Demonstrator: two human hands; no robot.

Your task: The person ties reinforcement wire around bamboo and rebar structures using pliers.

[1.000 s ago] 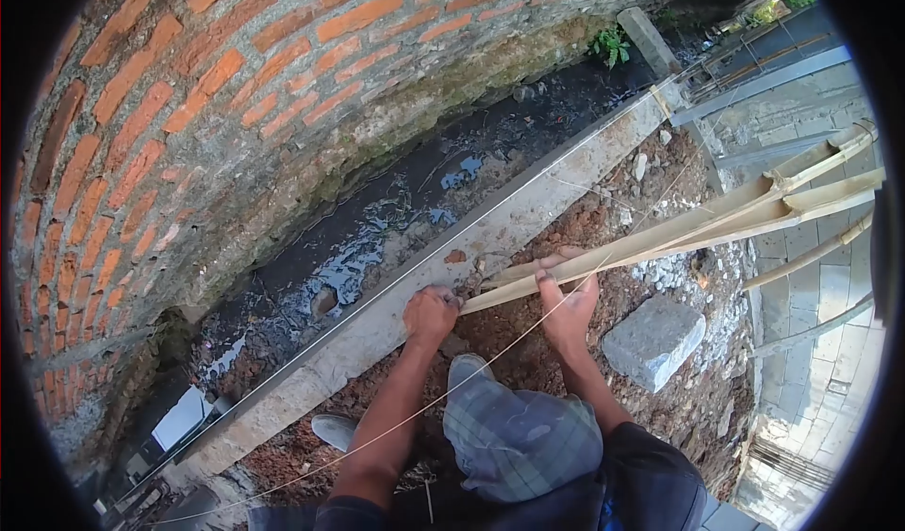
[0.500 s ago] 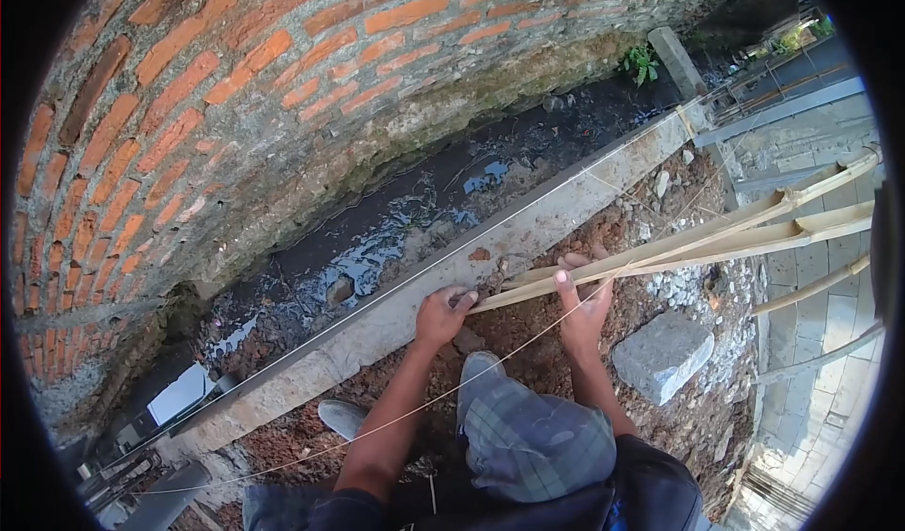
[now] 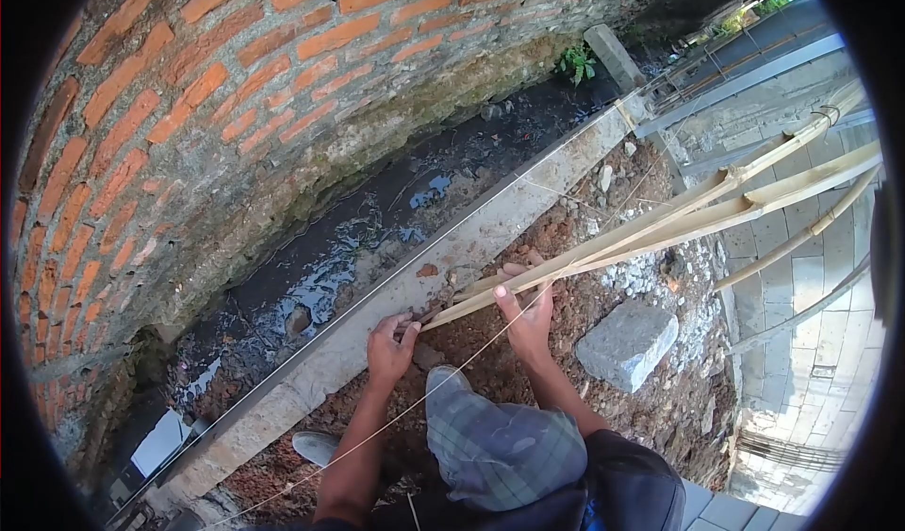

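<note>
Two long split bamboo strips point(image 3: 660, 222) slant from the upper right down to the middle of the view, where their ends converge. My left hand point(image 3: 392, 347) is closed around the lower tip of the strips, thumb and fingers pinched at the end. A little farther up the strips, my right hand point(image 3: 528, 309) holds them from below, thumb up along the near side and fingers partly hidden behind the bamboo. A thin string point(image 3: 438, 377) runs diagonally past my right hand and over my left forearm.
A concrete ledge point(image 3: 325, 387) borders a ditch of dark muddy water point(image 3: 292, 281) beside a brick wall point(image 3: 189, 88). A grey stone block point(image 3: 630, 344) lies on the soil right of my knee. Paving point(image 3: 811, 342) and curved poles lie farther right.
The whole view has shifted, so the hands, strips and ledge appear farther left and slightly lower. Both hands keep their hold on the bamboo.
</note>
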